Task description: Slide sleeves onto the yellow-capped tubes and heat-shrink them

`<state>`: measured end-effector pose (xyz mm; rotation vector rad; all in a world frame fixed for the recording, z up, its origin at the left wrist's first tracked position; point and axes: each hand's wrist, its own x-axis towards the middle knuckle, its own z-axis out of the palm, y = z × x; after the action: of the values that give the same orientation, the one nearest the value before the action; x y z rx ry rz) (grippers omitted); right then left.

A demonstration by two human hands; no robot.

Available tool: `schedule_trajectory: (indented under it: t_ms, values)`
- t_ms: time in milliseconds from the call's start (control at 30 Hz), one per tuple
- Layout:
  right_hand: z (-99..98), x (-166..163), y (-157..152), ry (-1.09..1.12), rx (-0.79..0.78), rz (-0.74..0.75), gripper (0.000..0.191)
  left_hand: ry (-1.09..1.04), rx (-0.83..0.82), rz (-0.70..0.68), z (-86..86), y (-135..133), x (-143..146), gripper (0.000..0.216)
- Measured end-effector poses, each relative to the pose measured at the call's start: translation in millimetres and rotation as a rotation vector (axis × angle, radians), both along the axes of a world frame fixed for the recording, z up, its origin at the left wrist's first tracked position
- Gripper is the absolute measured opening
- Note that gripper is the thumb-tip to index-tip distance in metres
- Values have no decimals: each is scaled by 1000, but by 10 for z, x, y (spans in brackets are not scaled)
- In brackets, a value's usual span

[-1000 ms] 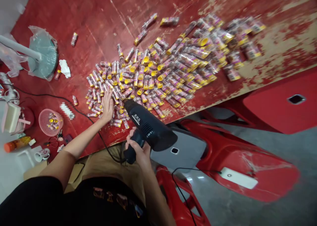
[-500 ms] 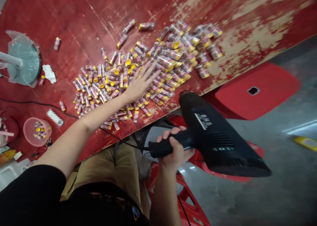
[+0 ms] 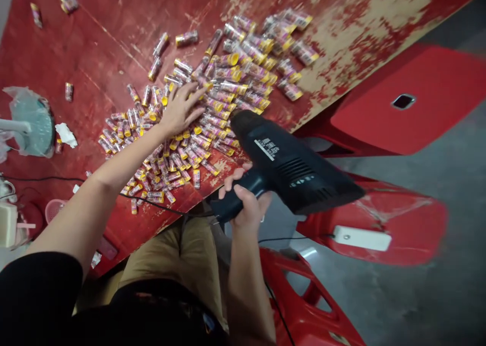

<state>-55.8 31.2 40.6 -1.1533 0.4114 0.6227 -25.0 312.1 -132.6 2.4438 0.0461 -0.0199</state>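
Note:
A big heap of small tubes (image 3: 212,90) with yellow caps and pink-purple labels lies on a worn red table (image 3: 114,42). My left hand (image 3: 180,109) rests flat on the heap's middle, fingers spread over the tubes. My right hand (image 3: 243,197) grips the handle of a black heat gun (image 3: 292,164). The gun's nozzle points at the tubes near the table's front edge, just right of my left hand.
A black cord (image 3: 159,207) runs along the table's near edge. A fan base in plastic wrap (image 3: 32,123), a crumpled tissue (image 3: 65,133) and a pink basket (image 3: 55,209) sit at the left. Red plastic stools (image 3: 398,108) stand to the right and below.
My left hand drew back slightly onto the heap's middle. The heat gun swung from off the table's edge back toward the tubes. The view shifted right.

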Motion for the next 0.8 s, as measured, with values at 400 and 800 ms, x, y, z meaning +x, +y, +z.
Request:
schedule_trajectory:
  t_ms: [400, 800]
  values:
    - [24, 113, 165, 40, 26, 90, 40, -100, -106, 192, 129, 50, -62, 69]
    - [107, 194, 272, -9, -12, -116, 39, -170, -111, 159, 312, 65, -243, 74]
